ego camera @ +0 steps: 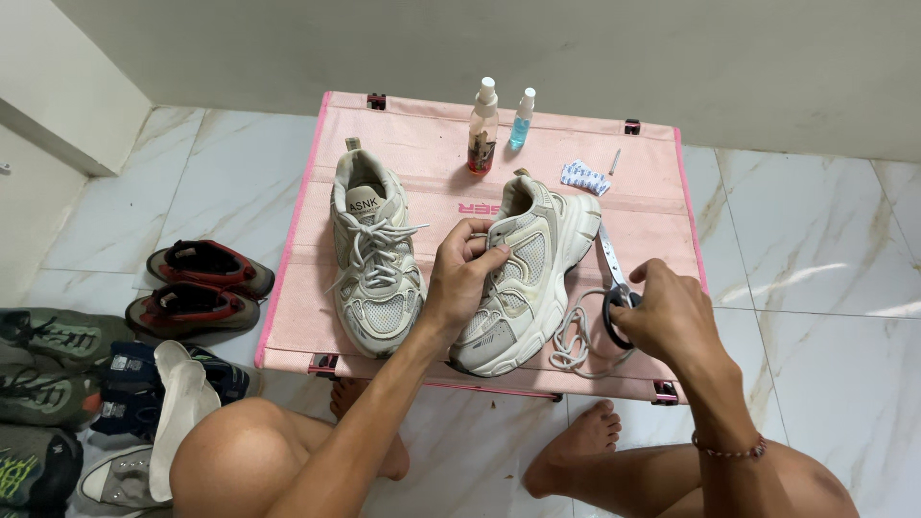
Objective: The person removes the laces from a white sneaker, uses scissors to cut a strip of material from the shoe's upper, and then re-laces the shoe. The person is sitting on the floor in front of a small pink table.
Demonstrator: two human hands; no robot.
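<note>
Sneaker in hand: we see an unlaced off-white sneaker [523, 278] lying on the pink folding table [652, 192], toe towards us, tipped a little onto its side.
Left hand: our left hand [460, 278] pinches the sneaker's upper edge near the eyelets, fingers curled closed on the material.
Right hand: our right hand [672, 317] is closed around the black handles of the scissors [614, 288], whose blades point away along the table, just beside the sneaker's sole.
Loose lace: a pale shoelace [576, 341] lies coiled on the table between the sneaker and the scissors.
How it handles: we judge the sneaker light, with a soft mesh upper that gives under the fingers and a thick, stiff sole; the collar or the eyelet strip gives the firmest pinch, the sole the steadiest hold.
Second sneaker: the laced sneaker [374, 254] stands upright just to the left, apart from our hand.
Far edge: an amber spray bottle [483, 129] and a smaller blue spray bottle [522, 120] stand upright; a small blue-and-white packet [584, 177] lies near them.
Floor: we see other shoes [197, 288] grouped on the white tiles at the left.
</note>
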